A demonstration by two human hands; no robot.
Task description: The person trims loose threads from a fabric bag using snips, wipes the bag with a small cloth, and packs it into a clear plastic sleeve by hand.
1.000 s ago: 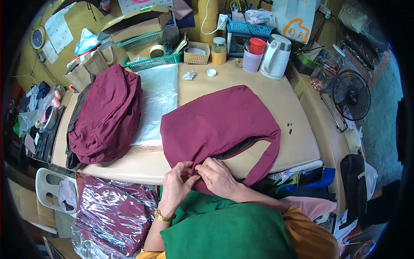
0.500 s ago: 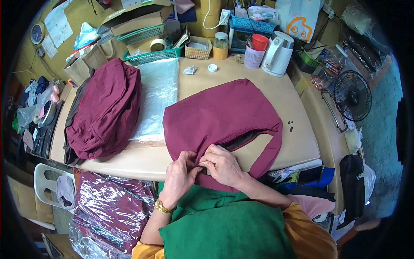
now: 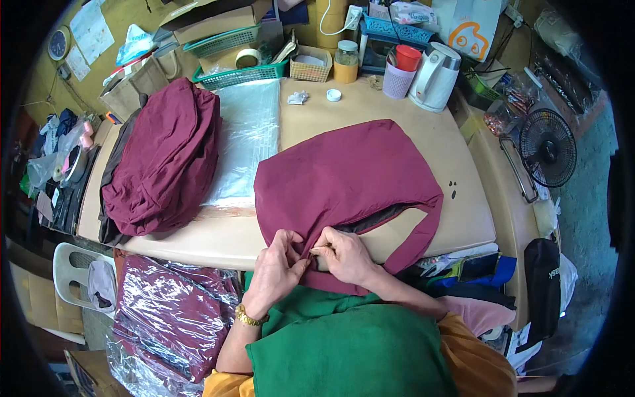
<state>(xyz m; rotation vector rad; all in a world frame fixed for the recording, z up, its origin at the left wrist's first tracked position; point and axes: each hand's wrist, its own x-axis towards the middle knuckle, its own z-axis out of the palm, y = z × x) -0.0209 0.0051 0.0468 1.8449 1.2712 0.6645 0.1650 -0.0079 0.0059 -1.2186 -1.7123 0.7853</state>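
Note:
A maroon fabric bag (image 3: pixel 344 172) lies on the tan table, its dark lining showing at the opening beside the strap. My left hand (image 3: pixel 278 268), with a gold watch on the wrist, pinches the bag's fabric at its near edge. Close beside it, my right hand (image 3: pixel 345 257) pinches the same area of fabric. The fingertips of both hands nearly meet, and the small detail between them is hidden. A stack of maroon bags (image 3: pixel 162 159) rests to the left, next to clear plastic sheets (image 3: pixel 248 139).
Baskets (image 3: pixel 241 76), a jar (image 3: pixel 346 61), a red cup (image 3: pixel 407 58) and a white kettle (image 3: pixel 434 78) line the table's back. At the right is a black fan (image 3: pixel 547 147). Plastic-wrapped maroon items (image 3: pixel 172 311) and a white chair (image 3: pixel 66 271) are at the lower left.
The view has shifted slightly. Both hands keep their pinch on the bag's near edge, with the right fingers slightly changed in position.

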